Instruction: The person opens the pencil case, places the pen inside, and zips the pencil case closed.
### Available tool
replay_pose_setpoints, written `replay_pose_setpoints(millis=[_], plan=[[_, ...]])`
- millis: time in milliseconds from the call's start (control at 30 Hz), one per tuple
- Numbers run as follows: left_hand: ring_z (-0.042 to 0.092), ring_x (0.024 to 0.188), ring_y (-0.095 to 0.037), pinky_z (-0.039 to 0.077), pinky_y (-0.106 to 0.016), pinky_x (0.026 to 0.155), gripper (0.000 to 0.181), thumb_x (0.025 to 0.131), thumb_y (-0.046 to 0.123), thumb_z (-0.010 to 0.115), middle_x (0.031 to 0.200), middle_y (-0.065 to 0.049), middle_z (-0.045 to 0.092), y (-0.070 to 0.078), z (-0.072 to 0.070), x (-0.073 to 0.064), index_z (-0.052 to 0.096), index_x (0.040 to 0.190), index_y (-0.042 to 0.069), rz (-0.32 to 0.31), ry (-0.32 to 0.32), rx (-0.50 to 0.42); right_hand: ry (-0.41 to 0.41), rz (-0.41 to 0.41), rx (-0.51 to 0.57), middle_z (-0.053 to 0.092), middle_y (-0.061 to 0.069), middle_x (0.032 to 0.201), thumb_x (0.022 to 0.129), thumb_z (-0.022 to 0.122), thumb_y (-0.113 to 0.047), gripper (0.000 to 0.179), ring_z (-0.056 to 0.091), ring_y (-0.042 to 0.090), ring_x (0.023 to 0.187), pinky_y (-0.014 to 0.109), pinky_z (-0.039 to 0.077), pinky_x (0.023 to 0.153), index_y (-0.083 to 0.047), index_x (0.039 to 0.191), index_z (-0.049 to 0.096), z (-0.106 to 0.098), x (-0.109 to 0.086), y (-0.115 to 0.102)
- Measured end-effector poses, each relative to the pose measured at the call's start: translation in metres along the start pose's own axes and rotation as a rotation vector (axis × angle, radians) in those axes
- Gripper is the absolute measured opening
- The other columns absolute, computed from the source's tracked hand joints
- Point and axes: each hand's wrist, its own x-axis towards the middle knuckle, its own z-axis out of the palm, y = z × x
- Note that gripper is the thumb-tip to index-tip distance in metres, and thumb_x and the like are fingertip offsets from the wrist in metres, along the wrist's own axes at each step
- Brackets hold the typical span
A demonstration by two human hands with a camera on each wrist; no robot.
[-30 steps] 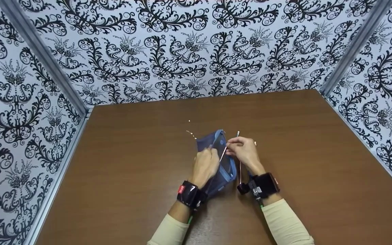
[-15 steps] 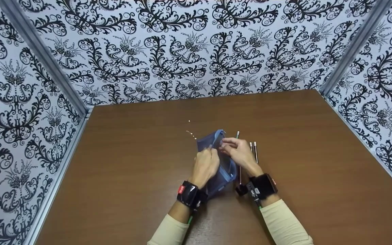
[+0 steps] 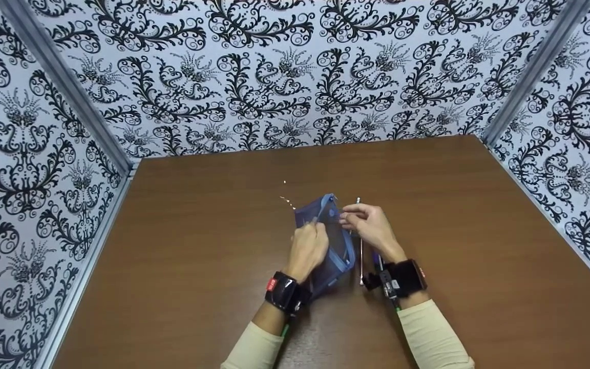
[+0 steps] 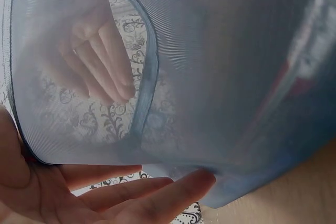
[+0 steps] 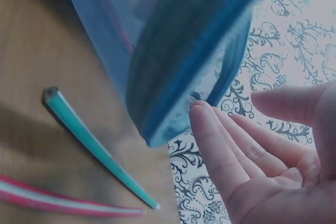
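A translucent blue zip pouch [image 3: 337, 256] is held up with its mouth gaping towards the right. My left hand [image 3: 309, 249] grips the pouch's near edge, fingers curled round it in the head view. Through the pouch wall in the left wrist view, a blurred reddish pencil [image 4: 275, 95] shows inside. My right hand [image 3: 372, 228] is just beside the mouth, thumb and fingers apart with nothing between them; one fingertip is at the zip edge in the right wrist view. Beneath lie a green pencil [image 5: 94, 142] and a red-and-white pencil [image 5: 68, 203].
Brown wood covers the table [image 3: 213, 246]. Patterned panels [image 3: 295, 77] stand behind and on both sides, joined by metal posts [image 3: 535, 72]. Small bright specks [image 3: 288, 202] lie beyond the pouch. Black straps with cameras [image 3: 402, 279] sit on both wrists.
A second ago my right hand pinched a pencil at the pouch's mouth; the pencil went in and was let go. The hand has drawn back right. The left hand stays nearly still.
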Motion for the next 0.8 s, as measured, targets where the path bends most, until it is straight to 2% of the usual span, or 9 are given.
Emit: replay_pose_setpoints(millis=[200,367,567,667,800], plan=[[0.068,0.093,-0.043,0.051,-0.052,0.079,0.041,0.100,0.022,0.036,0.101,-0.022,0.071,-0.001,0.000,0.000,0.070,0.101,0.000,-0.004,0.000,-0.002,0.030,-0.001,-0.005,0.066,0.036,0.107,0.095,0.054,0.004,0.026,0.071,0.035,0.091,0.034,0.058,0.081,0.019,0.116,0.059,-0.007,0.000,-0.002],[0.067,0.092,-0.043,0.051,-0.053,0.079,0.042,0.100,0.024,0.035,0.101,-0.022,0.071,-0.001,0.000,0.000,0.070,0.098,0.000,-0.018,0.005,-0.010,0.051,-0.001,-0.024,0.070,0.029,0.101,0.094,0.058,0.003,0.023,0.072,0.028,0.085,0.035,0.058,0.079,0.016,0.112,0.062,-0.015,-0.001,-0.005],[0.069,0.088,-0.044,0.052,-0.054,0.074,0.039,0.099,0.021,0.037,0.095,-0.024,0.071,-0.002,-0.001,0.000,0.069,0.090,-0.001,0.023,0.034,-0.007,0.058,-0.004,-0.052,0.072,0.019,0.090,0.094,0.060,0.001,0.023,0.072,0.018,0.074,0.037,0.059,0.073,0.017,0.109,0.063,-0.026,-0.001,-0.006],[0.069,0.087,-0.044,0.052,-0.054,0.074,0.039,0.099,0.020,0.038,0.094,-0.024,0.071,-0.003,-0.001,0.000,0.069,0.089,-0.001,0.025,0.039,-0.006,0.059,-0.002,-0.076,0.072,0.019,0.089,0.094,0.060,0.000,0.024,0.072,0.018,0.072,0.037,0.059,0.071,0.018,0.110,0.061,-0.032,0.000,-0.007],[0.069,0.087,-0.044,0.051,-0.054,0.073,0.040,0.099,0.022,0.037,0.095,-0.024,0.071,-0.003,-0.001,0.000,0.069,0.090,-0.001,0.016,0.033,-0.003,0.071,0.016,-0.121,0.071,0.025,0.091,0.094,0.060,-0.002,0.024,0.073,0.023,0.074,0.039,0.059,0.072,0.017,0.109,0.062,-0.040,-0.002,-0.008]])
